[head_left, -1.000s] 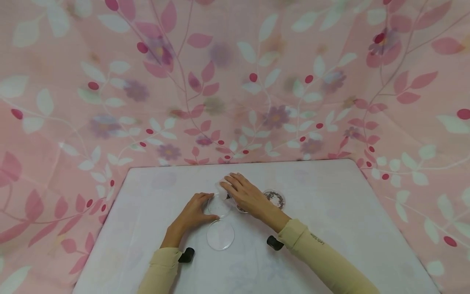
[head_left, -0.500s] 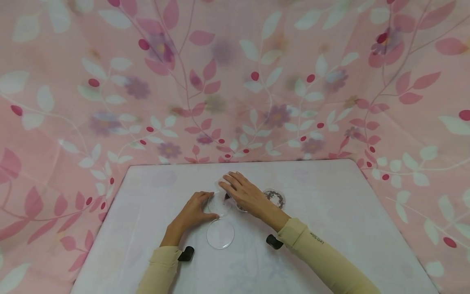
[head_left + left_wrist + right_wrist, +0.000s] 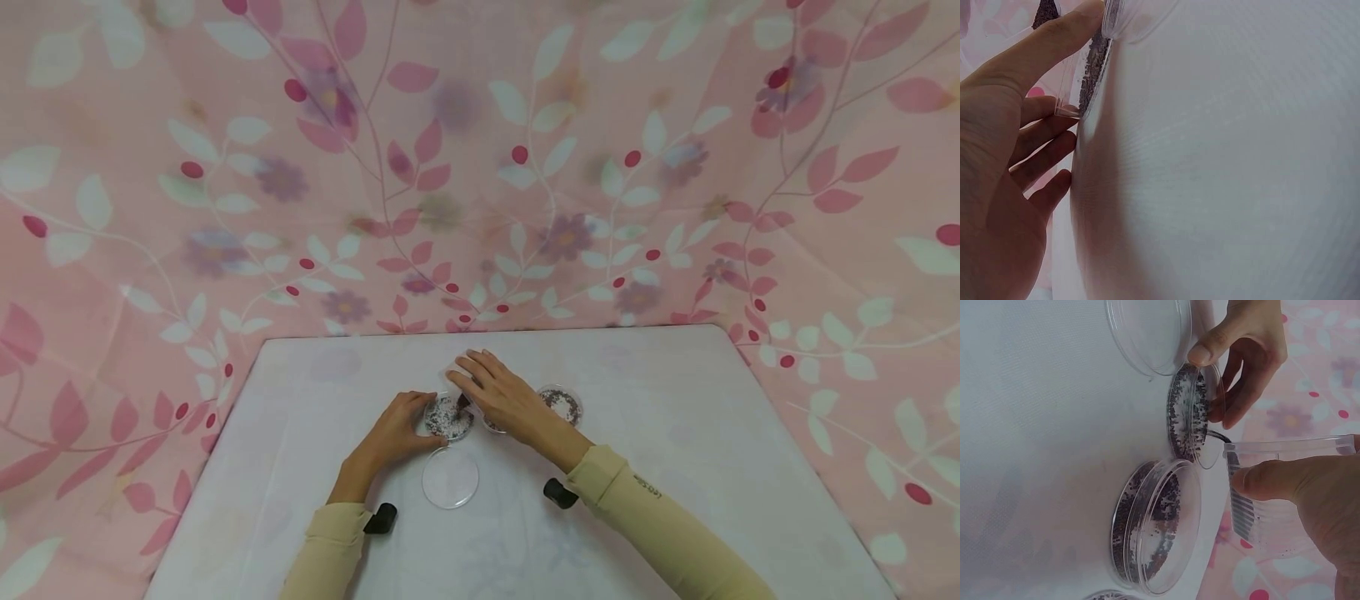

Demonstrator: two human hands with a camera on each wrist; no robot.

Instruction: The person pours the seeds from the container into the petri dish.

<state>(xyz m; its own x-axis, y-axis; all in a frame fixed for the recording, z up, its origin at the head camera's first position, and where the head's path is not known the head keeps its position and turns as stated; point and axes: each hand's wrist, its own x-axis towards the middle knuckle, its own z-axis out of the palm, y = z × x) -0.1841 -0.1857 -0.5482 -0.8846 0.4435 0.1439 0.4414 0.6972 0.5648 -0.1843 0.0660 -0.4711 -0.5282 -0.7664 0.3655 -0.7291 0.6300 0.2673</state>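
Change: a second ago the dish (image 3: 448, 417) I steady looked clear; now I see its floor speckled with dark seeds. Both hands sit much where they were.
Left hand (image 3: 393, 433): I have thumb and fingertips curled against the dish's rim, holding it on the tabletop (image 3: 675, 467); the left wrist view shows the thumb along its wall.
Right hand (image 3: 501, 396): just beyond and right of the dish, fingers wrapped round a clear ribbed cup (image 3: 1272, 487), tipped with its mouth over the dish.
Dish: mid-tabletop, flat, between my two hands.
Lid (image 3: 450, 478): clear and round, lying just nearer me than the dish; the right wrist view shows it beside the dish's rim.
Second dish (image 3: 1157, 526): seeded, just right of the dish, mostly under my right hand in the head view.
Third dish (image 3: 561, 402): seeded, further right of the dish, part covered by my wrist.
Hard to tell: the cup is nearly invisible from the head; I cannot tell whether seeds are falling, nor how much the cup holds.
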